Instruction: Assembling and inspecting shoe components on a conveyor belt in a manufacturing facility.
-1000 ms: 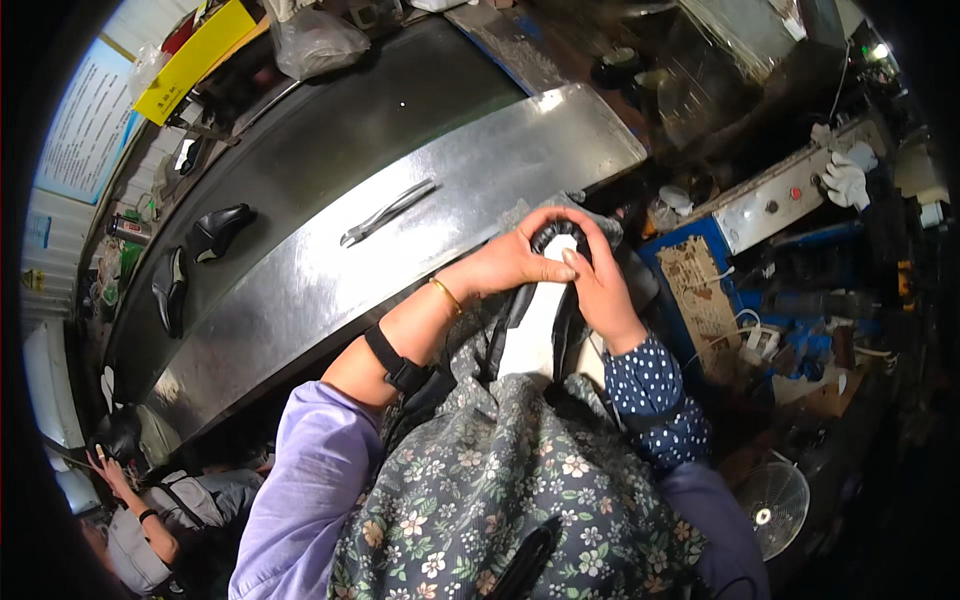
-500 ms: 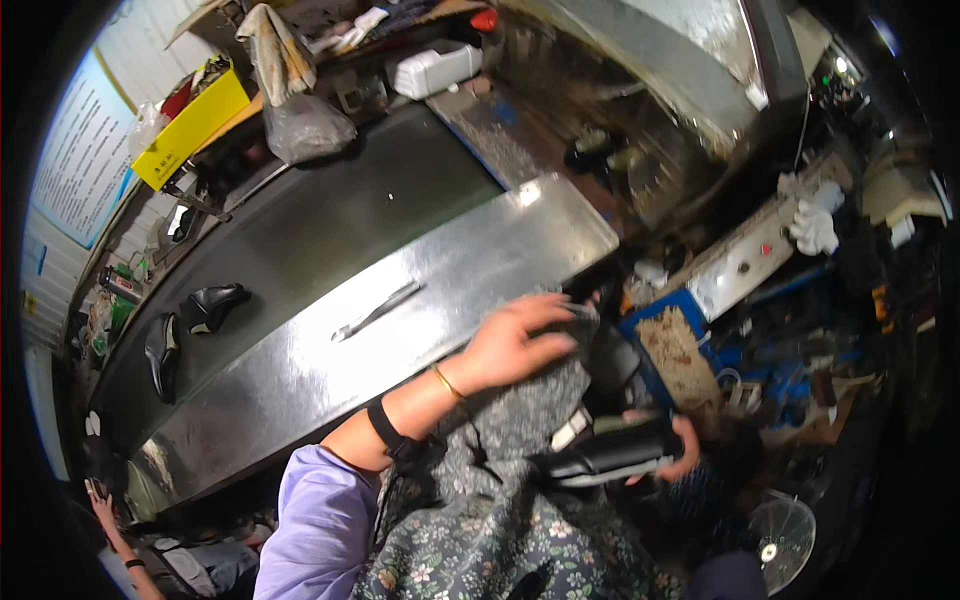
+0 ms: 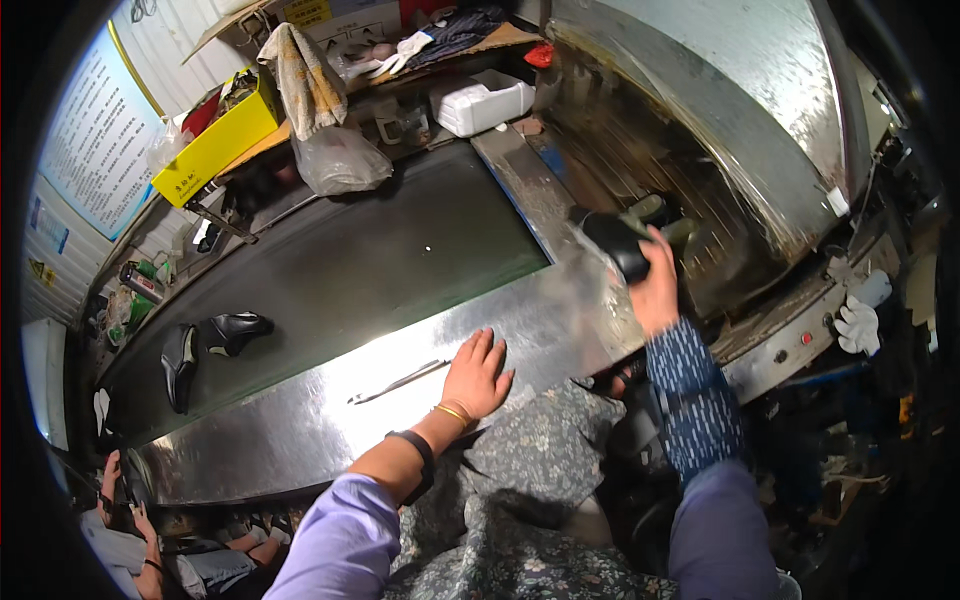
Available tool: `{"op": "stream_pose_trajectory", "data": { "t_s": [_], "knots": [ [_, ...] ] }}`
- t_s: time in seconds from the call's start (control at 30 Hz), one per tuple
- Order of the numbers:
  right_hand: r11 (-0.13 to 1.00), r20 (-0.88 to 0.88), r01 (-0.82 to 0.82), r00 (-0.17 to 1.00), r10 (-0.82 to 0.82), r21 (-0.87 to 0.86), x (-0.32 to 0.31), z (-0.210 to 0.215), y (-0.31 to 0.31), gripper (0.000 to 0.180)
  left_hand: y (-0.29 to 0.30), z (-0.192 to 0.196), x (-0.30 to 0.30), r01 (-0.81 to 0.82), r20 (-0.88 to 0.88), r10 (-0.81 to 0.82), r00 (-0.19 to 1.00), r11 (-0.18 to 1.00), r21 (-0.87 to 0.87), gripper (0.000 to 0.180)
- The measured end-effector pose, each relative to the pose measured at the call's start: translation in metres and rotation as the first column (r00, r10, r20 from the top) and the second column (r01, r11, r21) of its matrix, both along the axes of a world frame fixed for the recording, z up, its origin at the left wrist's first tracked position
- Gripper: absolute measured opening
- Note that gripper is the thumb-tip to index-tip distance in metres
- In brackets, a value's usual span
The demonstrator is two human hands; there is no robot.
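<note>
My right hand (image 3: 655, 285) grips a black shoe (image 3: 617, 245), holding it out at the near edge of a wire rack (image 3: 725, 255). A dark shape on the rack, just beyond that shoe, may be another shoe. Fingers apart, my left hand (image 3: 478, 375) rests on the steel ledge (image 3: 250, 440) and holds nothing. By its fingertips lies a slim metal tool (image 3: 400, 382) whose kind I cannot make out. Two black shoes, one pointing toward me (image 3: 179, 366) and one lying crosswise (image 3: 236, 332), sit on the dark belt (image 3: 390, 260) at the left.
A yellow box (image 3: 215, 145), a hanging cloth (image 3: 302, 80), a plastic bag (image 3: 343, 163) and a cut white container (image 3: 484, 103) line the far side. A metal hood (image 3: 740, 60) overhangs the rack. White gloves (image 3: 857, 325) hang at the right. Another person's hand (image 3: 142, 520) shows at lower left.
My right hand has carried the black shoe from near my lap up and away to the rack. My left hand has come down onto the steel ledge, and the head view has shifted.
</note>
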State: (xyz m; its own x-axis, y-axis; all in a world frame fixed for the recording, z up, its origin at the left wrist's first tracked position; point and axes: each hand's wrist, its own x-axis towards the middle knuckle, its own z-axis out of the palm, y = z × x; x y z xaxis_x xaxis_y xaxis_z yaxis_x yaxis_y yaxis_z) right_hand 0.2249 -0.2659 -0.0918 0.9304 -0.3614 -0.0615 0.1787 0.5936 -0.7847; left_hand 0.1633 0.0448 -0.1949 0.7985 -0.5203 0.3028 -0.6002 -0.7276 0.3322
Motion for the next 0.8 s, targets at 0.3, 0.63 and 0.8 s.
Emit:
{"op": "stream_pose_trajectory", "data": {
  "t_s": [0.3,0.63,0.8],
  "knots": [
    [0.747,-0.024,-0.513,0.830,0.557,-0.424,0.051,-0.010,0.127,0.026,0.008,0.001,-0.002,-0.030,-0.050,0.030,0.998,1.000,0.010,0.052],
    [0.551,0.922,-0.834,0.227,0.313,0.018,-0.224,0.190,0.228,0.032,-0.003,-0.007,0.000,-0.014,-0.007,0.014,1.000,1.000,0.026,0.053],
    [0.551,0.929,-0.830,0.131,0.345,-0.088,-0.246,0.187,0.244,0.030,-0.008,-0.010,0.001,-0.014,0.014,0.014,1.000,1.000,-0.021,0.052]
  ]
}}
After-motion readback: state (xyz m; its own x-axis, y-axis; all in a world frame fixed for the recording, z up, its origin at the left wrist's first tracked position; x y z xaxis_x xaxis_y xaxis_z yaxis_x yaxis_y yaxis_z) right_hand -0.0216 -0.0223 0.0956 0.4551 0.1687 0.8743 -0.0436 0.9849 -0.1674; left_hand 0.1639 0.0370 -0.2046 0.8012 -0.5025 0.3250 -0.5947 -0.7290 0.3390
